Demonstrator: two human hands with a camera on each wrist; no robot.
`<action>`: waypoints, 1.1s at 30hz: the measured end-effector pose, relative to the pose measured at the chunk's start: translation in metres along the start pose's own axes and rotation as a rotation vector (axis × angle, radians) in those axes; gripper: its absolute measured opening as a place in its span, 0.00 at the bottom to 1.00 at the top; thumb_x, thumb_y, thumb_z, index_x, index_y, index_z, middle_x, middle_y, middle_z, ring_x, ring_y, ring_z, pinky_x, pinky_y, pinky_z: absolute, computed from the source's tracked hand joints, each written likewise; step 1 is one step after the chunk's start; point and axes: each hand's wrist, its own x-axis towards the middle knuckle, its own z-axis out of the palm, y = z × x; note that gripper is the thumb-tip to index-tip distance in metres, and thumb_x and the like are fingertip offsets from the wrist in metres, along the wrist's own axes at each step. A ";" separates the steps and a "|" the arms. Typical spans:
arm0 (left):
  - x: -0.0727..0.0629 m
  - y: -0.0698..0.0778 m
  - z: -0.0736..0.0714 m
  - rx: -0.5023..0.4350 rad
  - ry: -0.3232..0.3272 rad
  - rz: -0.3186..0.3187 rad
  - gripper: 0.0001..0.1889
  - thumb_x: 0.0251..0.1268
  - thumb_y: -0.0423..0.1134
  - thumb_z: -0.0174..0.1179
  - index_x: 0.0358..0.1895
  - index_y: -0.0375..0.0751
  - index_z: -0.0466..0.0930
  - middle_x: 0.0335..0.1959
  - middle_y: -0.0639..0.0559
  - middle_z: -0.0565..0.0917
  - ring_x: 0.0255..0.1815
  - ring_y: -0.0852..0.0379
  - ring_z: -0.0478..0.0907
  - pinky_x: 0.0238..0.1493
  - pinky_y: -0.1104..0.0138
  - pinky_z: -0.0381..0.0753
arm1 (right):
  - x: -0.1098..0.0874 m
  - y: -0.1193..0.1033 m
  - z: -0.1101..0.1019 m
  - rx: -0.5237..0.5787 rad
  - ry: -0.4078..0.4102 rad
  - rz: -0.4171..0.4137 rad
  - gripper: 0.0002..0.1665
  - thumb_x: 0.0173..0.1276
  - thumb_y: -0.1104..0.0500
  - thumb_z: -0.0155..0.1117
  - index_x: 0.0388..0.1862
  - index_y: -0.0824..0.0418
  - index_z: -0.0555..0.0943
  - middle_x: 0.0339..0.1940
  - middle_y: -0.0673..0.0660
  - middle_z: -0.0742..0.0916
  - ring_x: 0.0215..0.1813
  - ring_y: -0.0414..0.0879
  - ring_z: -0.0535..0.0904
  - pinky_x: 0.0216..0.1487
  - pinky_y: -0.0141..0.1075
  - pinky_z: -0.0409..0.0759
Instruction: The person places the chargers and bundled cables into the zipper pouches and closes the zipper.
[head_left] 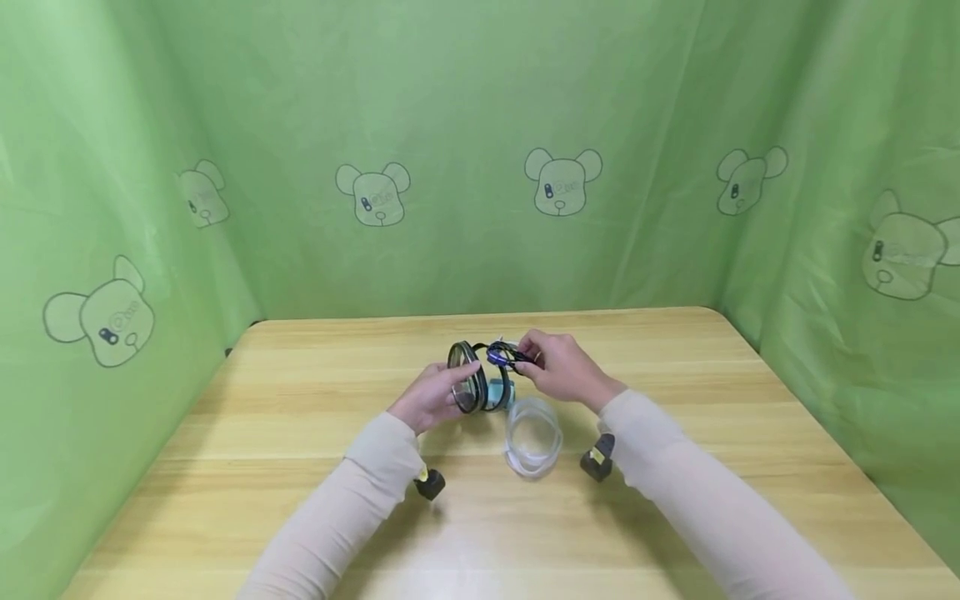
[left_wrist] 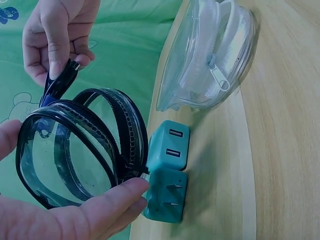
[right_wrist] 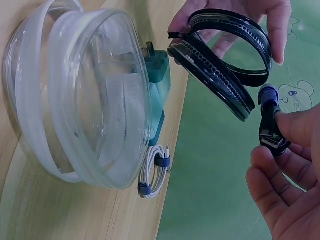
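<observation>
The left hand (head_left: 431,397) held a clear, black-trimmed zip pouch (left_wrist: 92,120) over the desk (head_left: 225,467), thumb on one side and fingers on the other. The pouch stood on edge, its zip undone and its mouth gaping toward the right hand (head_left: 561,367). That hand pinched a folded black USB cable (right_wrist: 272,125) between thumb and fingers; a blue tie (right_wrist: 269,96) bound the bundle, its tied end just beside the pouch mouth. Two turquoise plug adapters (left_wrist: 169,145) sat together near the left fingertips, one showing paired USB ports, the other two prongs; contact with the hand could not be confirmed. A coiled white cable (right_wrist: 156,172) lay beyond them, and a clear, white-trimmed pouch (left_wrist: 197,55) nearer the person.

Risks, as judged: the pliable pouch walls could fold inward under the left grip, narrowing the mouth so that the cable snagged on the zip teeth. The bundle, secured only by its tie and a fingertip pinch, could slip or fan out. The adapters, being so close, could be knocked.
</observation>
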 end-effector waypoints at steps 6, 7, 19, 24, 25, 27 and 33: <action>0.002 0.002 0.002 0.002 -0.006 0.011 0.36 0.65 0.46 0.63 0.64 0.26 0.56 0.65 0.35 0.62 0.66 0.37 0.64 0.62 0.51 0.73 | 0.002 -0.001 0.000 0.007 0.016 -0.008 0.09 0.66 0.61 0.66 0.41 0.64 0.78 0.31 0.53 0.85 0.31 0.45 0.80 0.36 0.39 0.83; 0.001 0.002 0.003 0.002 -0.009 0.012 0.34 0.65 0.46 0.63 0.63 0.26 0.57 0.64 0.35 0.63 0.66 0.37 0.64 0.63 0.50 0.73 | 0.002 -0.001 0.000 0.006 0.020 -0.014 0.09 0.65 0.62 0.66 0.41 0.65 0.78 0.31 0.53 0.85 0.31 0.44 0.80 0.36 0.39 0.83; 0.001 -0.001 0.006 -0.015 0.008 -0.001 0.36 0.65 0.46 0.63 0.64 0.26 0.56 0.67 0.33 0.60 0.68 0.35 0.61 0.61 0.50 0.75 | -0.001 0.002 0.006 0.015 0.009 -0.030 0.09 0.65 0.63 0.66 0.41 0.65 0.78 0.30 0.53 0.84 0.31 0.43 0.79 0.35 0.37 0.83; 0.002 -0.002 0.007 -0.013 0.019 0.004 0.35 0.64 0.46 0.64 0.62 0.27 0.57 0.65 0.33 0.62 0.67 0.34 0.62 0.60 0.50 0.76 | -0.002 0.000 0.006 0.010 0.011 -0.024 0.09 0.65 0.62 0.67 0.41 0.65 0.78 0.30 0.53 0.85 0.31 0.44 0.80 0.36 0.38 0.83; 0.002 -0.002 0.008 -0.010 0.016 0.005 0.34 0.64 0.46 0.64 0.62 0.27 0.58 0.65 0.34 0.62 0.67 0.35 0.63 0.60 0.50 0.76 | -0.002 0.001 0.006 0.007 0.011 -0.021 0.09 0.65 0.62 0.67 0.41 0.65 0.78 0.30 0.53 0.85 0.31 0.44 0.80 0.36 0.37 0.83; 0.002 -0.002 0.008 -0.004 0.009 0.008 0.31 0.65 0.47 0.63 0.59 0.27 0.61 0.64 0.35 0.64 0.66 0.36 0.64 0.60 0.50 0.76 | -0.001 0.001 0.007 0.003 0.012 -0.024 0.09 0.65 0.62 0.67 0.40 0.65 0.78 0.30 0.53 0.85 0.31 0.44 0.80 0.36 0.37 0.83; 0.003 0.001 0.008 -0.002 0.002 0.013 0.25 0.65 0.46 0.62 0.53 0.29 0.68 0.60 0.38 0.66 0.63 0.39 0.67 0.60 0.50 0.76 | 0.000 0.000 0.006 0.010 0.011 -0.029 0.09 0.65 0.63 0.67 0.41 0.66 0.78 0.30 0.53 0.84 0.32 0.44 0.80 0.36 0.38 0.83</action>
